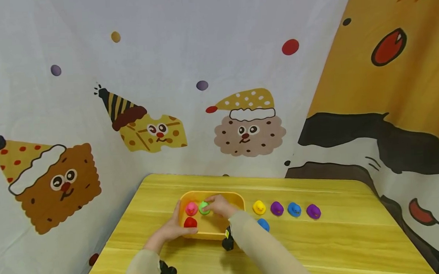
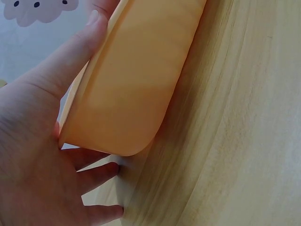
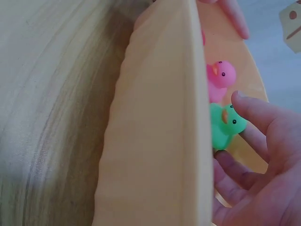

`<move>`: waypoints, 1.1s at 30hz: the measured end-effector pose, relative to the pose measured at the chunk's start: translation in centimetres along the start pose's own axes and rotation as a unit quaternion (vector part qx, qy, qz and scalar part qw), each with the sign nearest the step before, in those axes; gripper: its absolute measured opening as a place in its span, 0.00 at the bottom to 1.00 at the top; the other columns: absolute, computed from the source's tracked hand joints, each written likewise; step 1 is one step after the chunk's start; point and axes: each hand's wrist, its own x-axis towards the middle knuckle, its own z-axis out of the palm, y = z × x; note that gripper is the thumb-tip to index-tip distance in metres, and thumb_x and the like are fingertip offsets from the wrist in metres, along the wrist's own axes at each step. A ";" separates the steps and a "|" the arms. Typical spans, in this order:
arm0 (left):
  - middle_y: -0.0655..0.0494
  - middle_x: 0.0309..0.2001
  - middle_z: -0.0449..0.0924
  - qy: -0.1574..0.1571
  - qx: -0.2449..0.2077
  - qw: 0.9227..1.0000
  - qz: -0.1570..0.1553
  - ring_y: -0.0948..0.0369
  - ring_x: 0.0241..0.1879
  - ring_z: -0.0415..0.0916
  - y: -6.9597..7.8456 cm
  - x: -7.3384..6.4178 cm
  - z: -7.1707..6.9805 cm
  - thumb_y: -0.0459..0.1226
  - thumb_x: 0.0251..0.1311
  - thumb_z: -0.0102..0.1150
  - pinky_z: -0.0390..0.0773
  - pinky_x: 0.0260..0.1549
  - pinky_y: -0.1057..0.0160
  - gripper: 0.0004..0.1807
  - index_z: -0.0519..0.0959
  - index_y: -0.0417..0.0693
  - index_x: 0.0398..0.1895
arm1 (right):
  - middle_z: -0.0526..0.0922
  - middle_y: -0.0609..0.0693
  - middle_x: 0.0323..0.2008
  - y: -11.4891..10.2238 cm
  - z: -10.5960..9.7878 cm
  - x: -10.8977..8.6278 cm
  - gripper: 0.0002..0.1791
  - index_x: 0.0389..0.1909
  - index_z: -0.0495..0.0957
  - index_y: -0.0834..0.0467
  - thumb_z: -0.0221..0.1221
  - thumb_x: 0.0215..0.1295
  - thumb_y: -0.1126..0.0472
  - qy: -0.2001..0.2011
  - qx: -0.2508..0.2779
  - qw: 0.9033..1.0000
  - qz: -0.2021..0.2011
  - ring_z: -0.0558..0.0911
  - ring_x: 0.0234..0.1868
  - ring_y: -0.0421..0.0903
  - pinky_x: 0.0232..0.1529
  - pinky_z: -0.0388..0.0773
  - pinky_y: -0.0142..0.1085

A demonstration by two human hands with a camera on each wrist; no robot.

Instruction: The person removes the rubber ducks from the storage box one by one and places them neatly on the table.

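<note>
In the head view, an orange tub [image 1: 209, 235] holds a pink duck [image 1: 191, 209], a green duck [image 1: 202, 206] and a red toy [image 1: 190, 223] towards its left end. My right hand [image 1: 222, 206] reaches inside; my left hand [image 1: 167, 230] spans the near left corner. Outside, to the right, sit a yellow duck [image 1: 259, 207], purple ducks [image 1: 277, 209] and a blue duck [image 1: 294, 209].

In the left wrist view, my left hand is spread wide, thumb along the rim, fingers mostly straight.

In the right wrist view, my right thumb and bent fingers loosely hold the green duck beside the pink one.
</note>
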 end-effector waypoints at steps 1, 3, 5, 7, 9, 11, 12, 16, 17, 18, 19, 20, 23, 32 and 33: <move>0.27 0.73 0.36 0.001 0.003 1.000 -0.001 0.34 0.69 0.46 -0.1 0.0 0.0 0.45 0.46 0.77 0.50 0.64 0.35 0.71 0.26 0.39 0.75 | 0.75 0.45 0.23 0.0 0.1 0.0 0.25 0.54 0.79 0.64 0.70 0.54 0.63 0.005 -0.003 1.000 -0.005 0.52 0.11 0.38 0.11 0.54 0.29; 0.27 0.73 0.37 0.004 0.006 1.000 -0.001 0.34 0.69 0.47 -0.2 0.0 0.0 0.46 0.45 0.77 0.51 0.64 0.35 0.72 0.27 0.39 0.75 | 0.81 0.48 0.33 0.1 0.3 0.0 0.25 0.53 0.80 0.64 0.70 0.53 0.64 0.014 -0.010 1.000 -0.013 0.54 0.13 0.39 0.13 0.57 0.30; 0.27 0.73 0.37 0.004 0.006 1.000 -0.003 0.34 0.69 0.47 -0.3 0.0 0.1 0.46 0.46 0.77 0.51 0.65 0.35 0.72 0.27 0.40 0.75 | 0.83 0.52 0.41 0.2 0.5 0.0 0.24 0.51 0.81 0.65 0.71 0.52 0.64 0.024 -0.027 0.999 -0.024 0.61 0.18 0.39 0.18 0.64 0.30; 0.27 0.73 0.36 0.005 0.003 1.000 -0.005 0.34 0.70 0.47 -0.4 0.0 0.2 0.46 0.46 0.77 0.50 0.65 0.35 0.71 0.27 0.40 0.75 | 0.83 0.55 0.42 0.4 0.7 0.0 0.22 0.49 0.82 0.65 0.71 0.51 0.64 0.032 -0.045 0.998 -0.035 0.70 0.24 0.41 0.26 0.72 0.33; 0.28 0.73 0.36 0.003 0.000 1.000 -0.006 0.34 0.70 0.46 -0.4 0.0 0.3 0.45 0.47 0.76 0.49 0.65 0.36 0.71 0.27 0.40 0.75 | 0.83 0.55 0.42 0.6 0.9 0.1 0.21 0.47 0.82 0.65 0.72 0.49 0.65 0.039 -0.059 0.997 -0.043 0.76 0.34 0.43 0.38 0.76 0.36; 0.28 0.73 0.35 0.003 -0.002 1.000 -0.005 0.34 0.70 0.45 -0.3 0.0 0.3 0.45 0.47 0.76 0.49 0.65 0.36 0.70 0.27 0.40 0.75 | 0.84 0.54 0.40 0.7 1.1 0.2 0.20 0.45 0.83 0.65 0.72 0.49 0.65 0.045 -0.069 0.995 -0.050 0.78 0.38 0.46 0.44 0.77 0.38; 0.28 0.73 0.35 0.002 -0.003 1.000 -0.004 0.34 0.70 0.45 -0.2 0.0 0.3 0.45 0.47 0.76 0.49 0.65 0.35 0.70 0.27 0.40 0.75 | 0.83 0.54 0.40 0.7 1.1 0.2 0.20 0.45 0.83 0.65 0.72 0.49 0.65 0.046 -0.071 0.995 -0.050 0.78 0.39 0.47 0.45 0.77 0.40; 0.28 0.74 0.34 0.001 -0.008 1.000 -0.002 0.35 0.70 0.45 -0.1 0.0 0.2 0.44 0.47 0.76 0.49 0.65 0.36 0.71 0.26 0.40 0.75 | 0.83 0.52 0.38 0.5 1.1 0.1 0.19 0.44 0.83 0.64 0.72 0.49 0.64 0.049 -0.082 0.994 -0.050 0.78 0.38 0.46 0.44 0.77 0.39; 0.28 0.74 0.34 0.001 -0.009 1.000 -0.001 0.34 0.70 0.45 -0.1 0.0 0.1 0.44 0.47 0.76 0.49 0.65 0.36 0.71 0.26 0.40 0.75 | 0.83 0.52 0.38 0.5 1.1 0.1 0.19 0.44 0.83 0.64 0.72 0.49 0.64 0.048 -0.082 0.994 -0.051 0.78 0.38 0.46 0.43 0.77 0.39; 0.28 0.74 0.34 0.000 -0.011 1.000 -0.001 0.35 0.70 0.45 -0.2 0.0 0.1 0.44 0.47 0.76 0.48 0.66 0.36 0.71 0.26 0.40 0.75 | 0.83 0.51 0.37 0.4 1.1 0.1 0.19 0.43 0.83 0.64 0.72 0.49 0.64 0.049 -0.083 0.994 -0.052 0.78 0.38 0.46 0.43 0.77 0.39; 0.28 0.74 0.33 0.000 -0.012 1.000 0.001 0.35 0.70 0.44 -0.2 0.1 0.1 0.44 0.47 0.76 0.48 0.66 0.36 0.71 0.26 0.40 0.75 | 0.83 0.51 0.37 0.4 1.1 0.1 0.19 0.43 0.83 0.64 0.72 0.49 0.64 0.048 -0.085 0.994 -0.053 0.77 0.37 0.45 0.42 0.77 0.39; 0.28 0.74 0.33 -0.001 -0.012 1.000 0.001 0.35 0.70 0.44 -0.2 0.1 0.1 0.44 0.47 0.76 0.48 0.66 0.36 0.71 0.25 0.40 0.75 | 0.83 0.51 0.36 0.4 1.0 0.0 0.18 0.43 0.83 0.64 0.72 0.49 0.64 0.047 -0.087 0.994 -0.054 0.77 0.37 0.45 0.42 0.77 0.38; 0.28 0.74 0.32 -0.002 -0.009 1.000 0.005 0.34 0.70 0.44 -0.3 0.2 0.0 0.44 0.47 0.76 0.48 0.65 0.36 0.71 0.25 0.40 0.75 | 0.83 0.52 0.36 0.0 0.9 -0.3 0.18 0.42 0.83 0.65 0.72 0.49 0.65 0.041 -0.080 0.994 -0.055 0.78 0.36 0.45 0.40 0.78 0.38; 0.27 0.73 0.33 0.000 -0.008 1.000 0.001 0.34 0.70 0.44 0.0 0.2 0.0 0.44 0.48 0.76 0.48 0.66 0.36 0.71 0.25 0.39 0.75 | 0.84 0.54 0.38 -1.3 0.2 -1.1 0.16 0.43 0.84 0.66 0.70 0.51 0.67 0.016 -0.065 0.996 -0.060 0.77 0.36 0.44 0.39 0.78 0.36; 0.27 0.73 0.34 0.000 -0.008 1.000 0.000 0.34 0.70 0.45 0.0 0.1 0.1 0.44 0.48 0.76 0.48 0.65 0.36 0.71 0.25 0.39 0.75 | 0.84 0.54 0.38 -1.4 0.1 -1.1 0.16 0.43 0.84 0.66 0.70 0.51 0.67 0.014 -0.072 0.995 -0.065 0.78 0.36 0.44 0.38 0.78 0.36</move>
